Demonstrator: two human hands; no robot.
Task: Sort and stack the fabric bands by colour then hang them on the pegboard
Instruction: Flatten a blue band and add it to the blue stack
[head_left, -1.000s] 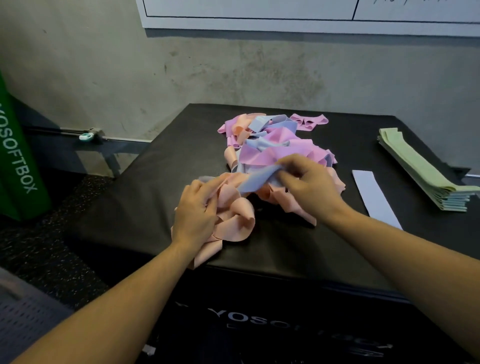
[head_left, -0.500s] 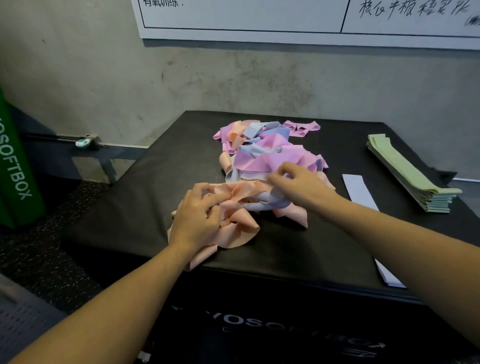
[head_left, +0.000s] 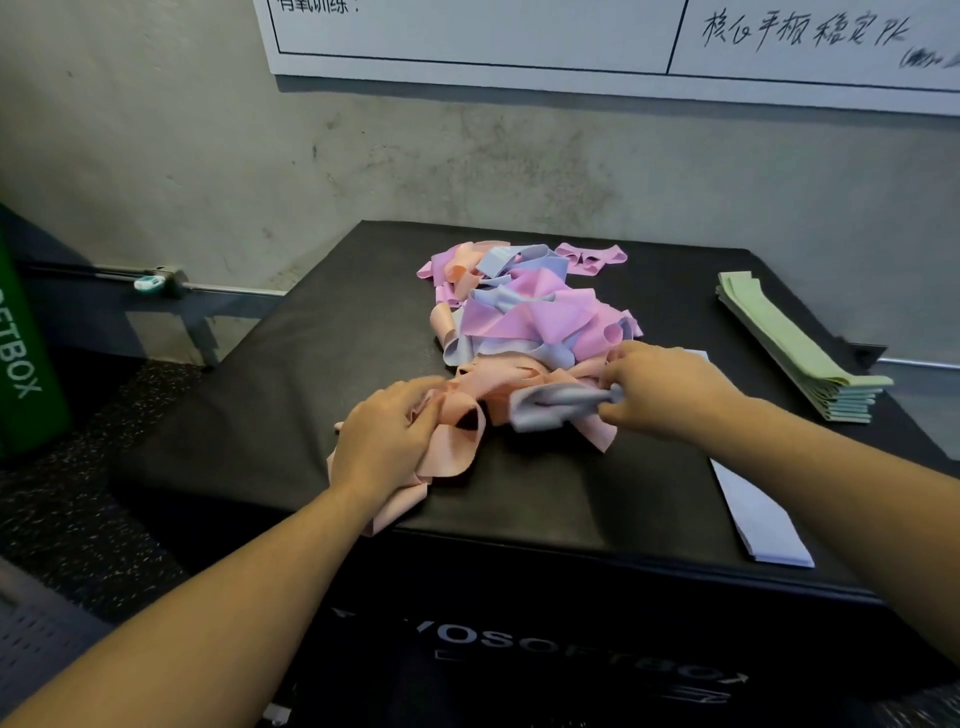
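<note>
Gripping bands (head_left: 524, 322) — hands' (head_left: 387, 434) fingertips buried

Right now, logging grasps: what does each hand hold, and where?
Right hand pinches a pale blue fabric band at its bunched end; left hand grips peach fabric bands.

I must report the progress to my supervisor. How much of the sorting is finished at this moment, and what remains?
Done: a green stack lies squared on the black box, with a flat pale blue pile nearer the front edge. In hand: the right hand pinches a pale blue band at the mixed heap, while the left hand holds peach bands. Left: pink, peach and blue are still tangled, and nothing is hung.
</note>
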